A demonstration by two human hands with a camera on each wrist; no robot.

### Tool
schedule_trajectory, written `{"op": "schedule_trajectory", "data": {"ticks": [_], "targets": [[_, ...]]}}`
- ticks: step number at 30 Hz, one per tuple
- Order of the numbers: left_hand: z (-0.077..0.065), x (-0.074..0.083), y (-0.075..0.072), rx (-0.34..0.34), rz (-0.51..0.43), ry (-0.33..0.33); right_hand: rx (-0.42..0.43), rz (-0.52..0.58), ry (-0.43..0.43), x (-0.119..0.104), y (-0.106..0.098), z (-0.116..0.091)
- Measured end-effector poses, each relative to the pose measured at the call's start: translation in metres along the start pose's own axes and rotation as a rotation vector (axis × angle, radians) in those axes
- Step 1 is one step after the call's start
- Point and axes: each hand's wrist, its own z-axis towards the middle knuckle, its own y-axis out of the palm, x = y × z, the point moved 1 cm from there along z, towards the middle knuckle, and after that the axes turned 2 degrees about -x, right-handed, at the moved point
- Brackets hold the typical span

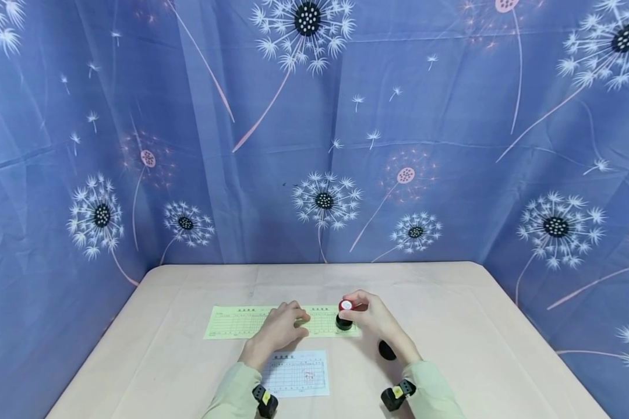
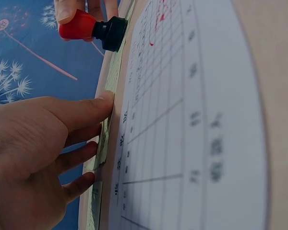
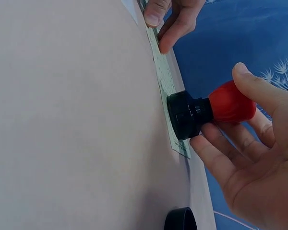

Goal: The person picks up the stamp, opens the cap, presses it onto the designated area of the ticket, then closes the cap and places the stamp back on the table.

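My right hand (image 1: 374, 314) grips a stamp (image 3: 231, 101) by its rounded red handle, thumb on one side and fingers on the other. The stamp's black base stands at the right end of a green printed form (image 1: 230, 323); whether it touches the paper I cannot tell. Fingertips of my left hand (image 1: 280, 327) rest on the middle of that form, fingers relaxed and slightly bent. In the left wrist view, the thumb (image 2: 103, 103) lies at the paper. Nearer me is a bluish-white printed form (image 1: 293, 381) with a red stamp mark, partly covered by the left forearm.
A round black cap (image 1: 387, 350) lies on the table beneath the right wrist, partly hidden by it. The pale tablecloth (image 1: 477, 337) covers the table. Blue curtains (image 1: 272, 192) with dandelion prints hang behind and at both sides.
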Motion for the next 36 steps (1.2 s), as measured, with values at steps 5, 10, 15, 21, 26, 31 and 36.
{"op": "schedule_trajectory", "data": {"ticks": [5, 10, 15, 21, 26, 31, 36], "targets": [[0.0002, -0.0002, -0.0003, 0.007, 0.002, 0.006, -0.002, 0.027, 0.005, -0.0001, 0.0008, 0.0], [-0.0005, 0.0003, -0.0005, 0.013, 0.004, 0.004, 0.006, 0.049, 0.01, -0.0006, 0.0024, -0.0002], [-0.0012, 0.0011, -0.0009, 0.014, 0.006, 0.0, 0.01, 0.057, 0.007, -0.0008, 0.0027, -0.001], [-0.0014, 0.004, -0.002, 0.015, 0.0, 0.007, 0.016, 0.071, 0.023, -0.0001, 0.002, -0.0018], [-0.0018, 0.0053, -0.0019, 0.011, 0.01, -0.001, 0.007, 0.065, 0.019, -0.0022, 0.0014, -0.0028], [-0.0019, 0.0051, -0.0011, 0.007, 0.011, 0.004, 0.007, 0.047, 0.002, -0.0025, 0.001, -0.0029], [-0.0022, 0.0033, -0.0012, 0.01, 0.016, 0.006, 0.009, 0.042, 0.002, -0.0023, 0.0023, -0.0017]]}}
